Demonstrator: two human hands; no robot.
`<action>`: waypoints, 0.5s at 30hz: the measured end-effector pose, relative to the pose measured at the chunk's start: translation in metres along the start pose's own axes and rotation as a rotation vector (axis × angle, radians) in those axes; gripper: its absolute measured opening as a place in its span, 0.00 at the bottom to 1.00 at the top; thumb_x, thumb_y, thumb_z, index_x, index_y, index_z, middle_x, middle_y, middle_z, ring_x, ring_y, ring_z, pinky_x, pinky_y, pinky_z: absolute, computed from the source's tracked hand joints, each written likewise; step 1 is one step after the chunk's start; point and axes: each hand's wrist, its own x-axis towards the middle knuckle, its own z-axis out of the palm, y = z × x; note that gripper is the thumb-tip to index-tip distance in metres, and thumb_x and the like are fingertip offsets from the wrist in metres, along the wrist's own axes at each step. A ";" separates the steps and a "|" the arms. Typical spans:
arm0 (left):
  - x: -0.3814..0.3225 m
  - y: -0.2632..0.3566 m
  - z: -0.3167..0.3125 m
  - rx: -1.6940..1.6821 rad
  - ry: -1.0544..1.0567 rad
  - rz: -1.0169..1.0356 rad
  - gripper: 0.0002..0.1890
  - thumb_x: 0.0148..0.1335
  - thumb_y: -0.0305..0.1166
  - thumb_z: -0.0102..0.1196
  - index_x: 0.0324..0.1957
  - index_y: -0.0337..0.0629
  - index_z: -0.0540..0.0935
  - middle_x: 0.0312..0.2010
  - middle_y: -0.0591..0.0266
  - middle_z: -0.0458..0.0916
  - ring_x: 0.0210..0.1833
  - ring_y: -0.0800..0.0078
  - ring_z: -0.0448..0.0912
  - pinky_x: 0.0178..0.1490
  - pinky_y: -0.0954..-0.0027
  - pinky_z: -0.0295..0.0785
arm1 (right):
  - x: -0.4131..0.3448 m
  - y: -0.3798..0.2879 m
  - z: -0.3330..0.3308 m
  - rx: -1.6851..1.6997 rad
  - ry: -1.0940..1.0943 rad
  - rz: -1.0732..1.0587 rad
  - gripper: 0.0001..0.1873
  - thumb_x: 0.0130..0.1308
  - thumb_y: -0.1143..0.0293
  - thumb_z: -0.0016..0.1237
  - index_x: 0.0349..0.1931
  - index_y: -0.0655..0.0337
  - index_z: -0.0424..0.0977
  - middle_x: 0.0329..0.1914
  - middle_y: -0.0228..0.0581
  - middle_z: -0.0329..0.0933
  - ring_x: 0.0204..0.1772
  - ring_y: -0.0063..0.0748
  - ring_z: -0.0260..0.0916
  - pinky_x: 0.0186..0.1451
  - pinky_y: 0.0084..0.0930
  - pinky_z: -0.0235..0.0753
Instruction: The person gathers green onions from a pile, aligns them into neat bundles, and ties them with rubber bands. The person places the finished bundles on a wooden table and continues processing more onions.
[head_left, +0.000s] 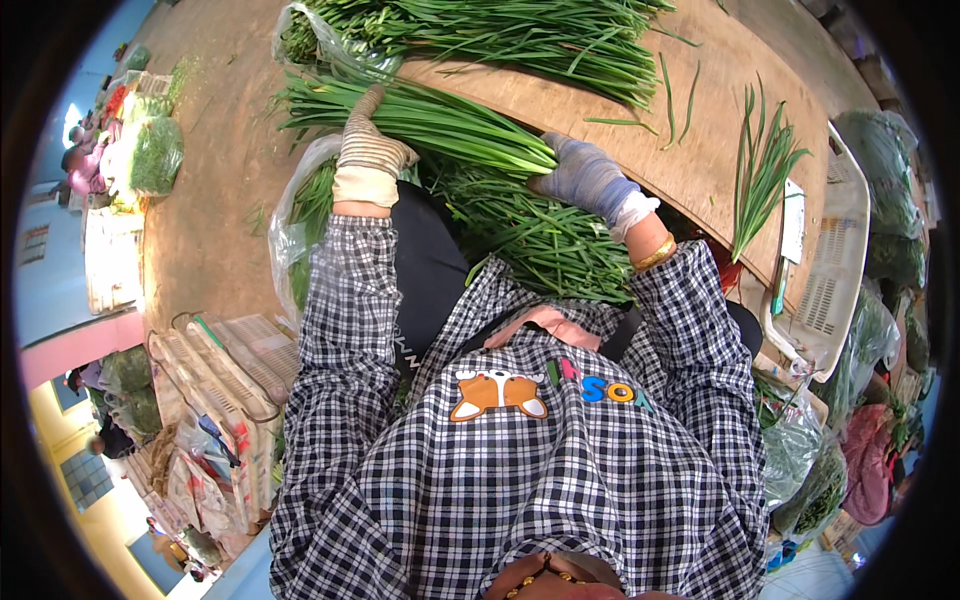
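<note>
A bundle of long green garlic chives (442, 124) is stretched between my two gloved hands. My left hand (369, 146), in a striped work glove, grips its leafy side with the thumb across the top. Around the pale stem ends closes my right hand (581, 174), in a blue-grey glove. Below the bundle, a loose heap of chives (540, 232) lies over my lap. At the far side, a larger pile of chives (517, 45) rests on a wooden board (720, 150), its left end in a clear plastic bag (330, 37).
A small chive bunch (761, 172) and a cleaver (790, 232) with a green handle lie on the board's right. Beside it stands a white plastic crate (832, 262). Stacked crates (225, 375) stand at left. Bagged greens (881, 172) line the right. People (86, 169) sit farther off.
</note>
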 end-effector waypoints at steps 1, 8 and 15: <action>0.002 -0.001 -0.001 -0.013 0.003 -0.015 0.16 0.56 0.32 0.59 0.47 0.39 0.76 0.49 0.54 0.77 0.53 0.50 0.73 0.58 0.37 0.65 | 0.001 0.001 0.001 0.088 -0.022 -0.027 0.23 0.50 0.58 0.56 0.44 0.63 0.72 0.35 0.50 0.79 0.41 0.49 0.76 0.48 0.37 0.72; 0.024 -0.008 -0.017 -0.049 -0.105 0.036 0.16 0.58 0.33 0.57 0.47 0.37 0.75 0.47 0.52 0.78 0.50 0.50 0.75 0.55 0.39 0.68 | -0.008 0.000 0.024 0.783 -0.405 0.212 0.19 0.52 0.67 0.59 0.43 0.62 0.72 0.28 0.34 0.76 0.28 0.25 0.74 0.29 0.21 0.75; -0.012 -0.040 -0.033 0.149 -0.129 0.467 0.21 0.63 0.44 0.53 0.52 0.42 0.72 0.51 0.58 0.74 0.54 0.67 0.70 0.62 0.59 0.60 | -0.003 0.005 0.000 -0.232 0.292 0.113 0.24 0.50 0.64 0.60 0.46 0.62 0.67 0.35 0.53 0.78 0.42 0.53 0.76 0.43 0.42 0.74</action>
